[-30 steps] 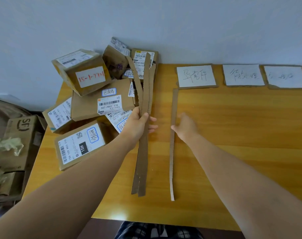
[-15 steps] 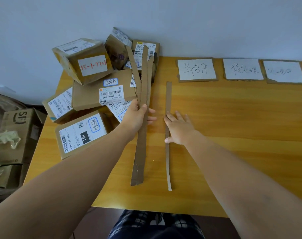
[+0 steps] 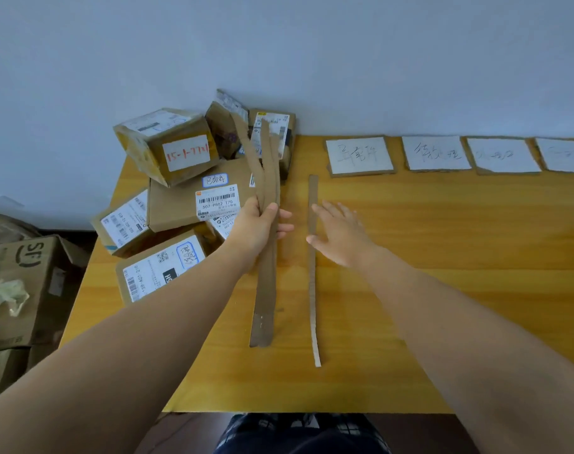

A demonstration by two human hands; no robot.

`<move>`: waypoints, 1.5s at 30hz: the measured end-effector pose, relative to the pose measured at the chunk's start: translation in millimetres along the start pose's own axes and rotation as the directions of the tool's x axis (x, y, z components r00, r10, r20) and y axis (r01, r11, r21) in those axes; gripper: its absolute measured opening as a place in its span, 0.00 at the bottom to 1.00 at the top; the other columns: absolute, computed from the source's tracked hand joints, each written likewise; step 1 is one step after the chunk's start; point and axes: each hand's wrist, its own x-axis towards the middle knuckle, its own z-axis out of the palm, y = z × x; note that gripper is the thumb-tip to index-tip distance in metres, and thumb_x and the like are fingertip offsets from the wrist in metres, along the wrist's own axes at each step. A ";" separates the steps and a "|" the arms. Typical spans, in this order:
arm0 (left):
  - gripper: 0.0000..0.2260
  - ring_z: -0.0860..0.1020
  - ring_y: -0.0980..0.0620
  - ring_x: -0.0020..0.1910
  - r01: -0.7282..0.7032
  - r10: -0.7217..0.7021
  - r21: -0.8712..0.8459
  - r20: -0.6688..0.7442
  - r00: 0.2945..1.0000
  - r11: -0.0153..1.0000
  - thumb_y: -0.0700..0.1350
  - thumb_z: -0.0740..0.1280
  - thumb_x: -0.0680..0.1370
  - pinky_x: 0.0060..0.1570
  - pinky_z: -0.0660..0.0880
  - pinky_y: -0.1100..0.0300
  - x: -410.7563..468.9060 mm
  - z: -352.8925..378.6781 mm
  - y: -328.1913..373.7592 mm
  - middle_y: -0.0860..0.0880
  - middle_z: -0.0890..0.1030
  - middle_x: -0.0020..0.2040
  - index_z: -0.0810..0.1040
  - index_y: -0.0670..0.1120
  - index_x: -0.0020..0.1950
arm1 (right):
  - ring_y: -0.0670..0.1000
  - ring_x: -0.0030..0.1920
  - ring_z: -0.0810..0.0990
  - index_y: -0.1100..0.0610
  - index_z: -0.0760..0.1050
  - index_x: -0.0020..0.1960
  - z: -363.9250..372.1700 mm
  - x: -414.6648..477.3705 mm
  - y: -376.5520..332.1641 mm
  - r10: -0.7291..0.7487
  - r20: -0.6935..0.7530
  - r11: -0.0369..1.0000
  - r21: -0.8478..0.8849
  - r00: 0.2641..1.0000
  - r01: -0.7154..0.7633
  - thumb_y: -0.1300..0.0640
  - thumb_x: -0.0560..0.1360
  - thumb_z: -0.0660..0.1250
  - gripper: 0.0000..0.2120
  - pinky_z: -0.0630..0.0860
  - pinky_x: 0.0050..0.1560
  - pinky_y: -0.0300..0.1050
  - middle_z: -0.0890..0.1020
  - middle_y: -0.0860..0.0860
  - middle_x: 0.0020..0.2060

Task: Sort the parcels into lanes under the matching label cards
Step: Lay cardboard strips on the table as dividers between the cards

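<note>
We see soft, even light with a cool bluish cast over the wall [image 3: 279,54], and we cannot tell where it comes from. The yellow surface [image 3: 459,231] is bright, with a mild sheen and no hard glare. Shadows are faint: only a thin, soft one lies beside the lower end of the cardboard strips [image 3: 266,290]. The floor corner at left, by the brown carton [image 3: 24,290], is dimmer. The wide lens bends the surface's far edge and swells the forearms [image 3: 122,371] toward the lower corners. Handwriting on the label cards [image 3: 361,155] is smeared and soft; print on the flat parcel [image 3: 174,211] reads sharper.
</note>
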 end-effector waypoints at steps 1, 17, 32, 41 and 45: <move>0.07 0.83 0.54 0.42 -0.008 0.008 -0.021 -0.004 1.000 1.000 0.44 0.57 0.83 0.42 0.81 0.62 -2.5 -1.0 6.9 0.47 0.83 0.51 0.70 0.43 0.58 | 0.56 0.78 0.52 0.53 0.53 0.78 -9.8 -1.9 -3.7 0.012 -0.048 0.995 0.098 0.999 -0.007 0.46 0.80 0.59 0.31 0.50 0.76 0.57 0.56 0.51 0.78; 0.06 0.77 0.55 0.29 -0.212 0.224 -0.078 0.221 0.949 0.974 0.40 0.64 0.80 0.31 0.75 0.63 -28.9 31.6 77.3 0.46 0.79 0.38 0.71 0.41 0.55 | 0.47 0.43 0.82 0.61 0.78 0.54 -117.5 -49.5 -41.3 0.191 -0.301 0.563 0.813 0.934 0.147 0.49 0.76 0.68 0.16 0.79 0.53 0.47 0.82 0.49 0.43; 0.11 0.78 0.49 0.34 -0.184 0.184 -0.018 0.150 0.971 0.983 0.47 0.55 0.84 0.33 0.76 0.60 -39.4 195.9 69.9 0.45 0.81 0.41 0.72 0.42 0.58 | 0.52 0.38 0.83 0.63 0.74 0.51 -173.8 -74.8 101.9 0.206 -0.223 0.517 0.852 0.953 0.088 0.63 0.77 0.66 0.04 0.80 0.36 0.37 0.83 0.62 0.46; 0.10 0.81 0.49 0.36 -0.092 0.084 -0.114 -0.075 0.994 0.989 0.45 0.58 0.83 0.39 0.80 0.58 -32.8 230.5 53.3 0.45 0.83 0.45 0.71 0.42 0.61 | 0.50 0.34 0.83 0.61 0.73 0.52 -170.1 -79.8 147.0 0.215 -0.142 0.494 0.869 0.966 0.018 0.64 0.79 0.63 0.03 0.81 0.32 0.39 0.82 0.56 0.43; 0.17 0.82 0.49 0.39 -0.034 0.024 -0.090 -0.116 0.993 0.995 0.46 0.58 0.83 0.41 0.81 0.57 -25.8 218.2 37.0 0.44 0.83 0.46 0.66 0.39 0.69 | 0.51 0.36 0.82 0.62 0.74 0.54 -151.4 -75.8 168.2 0.291 -0.056 0.550 0.826 0.955 -0.119 0.64 0.79 0.63 0.04 0.82 0.35 0.42 0.82 0.56 0.44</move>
